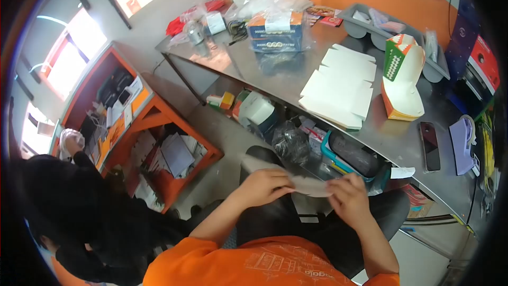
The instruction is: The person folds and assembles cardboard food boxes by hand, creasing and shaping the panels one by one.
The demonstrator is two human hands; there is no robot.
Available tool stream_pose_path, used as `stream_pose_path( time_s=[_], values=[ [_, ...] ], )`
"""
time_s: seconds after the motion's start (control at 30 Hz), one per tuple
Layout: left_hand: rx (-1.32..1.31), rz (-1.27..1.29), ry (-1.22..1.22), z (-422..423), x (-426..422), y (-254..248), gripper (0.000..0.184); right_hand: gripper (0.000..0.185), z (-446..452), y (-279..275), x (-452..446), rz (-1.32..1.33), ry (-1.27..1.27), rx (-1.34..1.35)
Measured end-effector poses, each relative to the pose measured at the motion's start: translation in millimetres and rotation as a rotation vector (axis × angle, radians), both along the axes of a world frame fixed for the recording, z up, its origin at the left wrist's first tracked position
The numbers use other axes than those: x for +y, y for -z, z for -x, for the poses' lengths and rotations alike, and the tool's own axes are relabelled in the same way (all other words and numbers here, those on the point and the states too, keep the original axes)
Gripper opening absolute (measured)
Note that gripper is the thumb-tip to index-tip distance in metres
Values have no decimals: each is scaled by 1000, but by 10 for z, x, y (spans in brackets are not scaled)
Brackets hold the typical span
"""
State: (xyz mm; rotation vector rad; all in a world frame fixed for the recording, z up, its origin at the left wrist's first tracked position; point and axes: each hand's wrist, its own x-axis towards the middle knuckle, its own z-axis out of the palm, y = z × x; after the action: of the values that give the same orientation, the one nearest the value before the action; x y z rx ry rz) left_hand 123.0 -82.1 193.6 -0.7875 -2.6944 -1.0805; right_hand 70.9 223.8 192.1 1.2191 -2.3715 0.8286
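Note:
My left hand [266, 186] is closed on the left part of a flat white cardboard piece [312, 186], seen nearly edge-on above my lap and partly smeared by motion. At its right end, the fingers of my right hand [348, 197] pinch the same piece. A stack of flat white box blanks [338, 89] with cut flaps lies on the metal table, beyond my hands. Just right of the stack stands a folded food box [403, 98], lid up, white inside with green and orange printed outside.
On the metal table [296, 82] are a phone [430, 146], a purple stand [462, 145], a grey compartment tray [365, 25] and a plastic-wrapped blue-orange carton [275, 34]. Bags and a teal-edged case [346, 153] sit underneath. At left, a person in black [100, 206] is beside an orange desk [174, 130].

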Motion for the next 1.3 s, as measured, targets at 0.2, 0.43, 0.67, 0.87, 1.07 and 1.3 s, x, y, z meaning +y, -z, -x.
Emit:
stream_pose_path(
  time_s=[0.2, 0.43, 0.67, 0.87, 1.07, 1.3],
  values=[
    [124, 4, -40, 523, 676, 361, 14, 26, 64, 218, 204, 252, 232, -307],
    [-257, -374, 23, 902, 1082, 920, 13, 19, 275, 1000, 429, 495, 414, -520],
    [-401, -449, 100, 892, 1188, 1585, 11, 15, 304, 1362, 370, 403, 608, -676],
    [-741, -630, 62, 1009, 1131, 1909, 19, 22, 463, 1460, 364, 324, 288, -735],
    [-1005, -807, -33, 1098, 1127, 1887, 30, 21, 453, 1339, 246, 522, 499, -719],
    [-894, -1122, -200, 1073, 1234, 2216, 21, 50, 202, 1489, -8, 23, 507, -291]
  ],
)
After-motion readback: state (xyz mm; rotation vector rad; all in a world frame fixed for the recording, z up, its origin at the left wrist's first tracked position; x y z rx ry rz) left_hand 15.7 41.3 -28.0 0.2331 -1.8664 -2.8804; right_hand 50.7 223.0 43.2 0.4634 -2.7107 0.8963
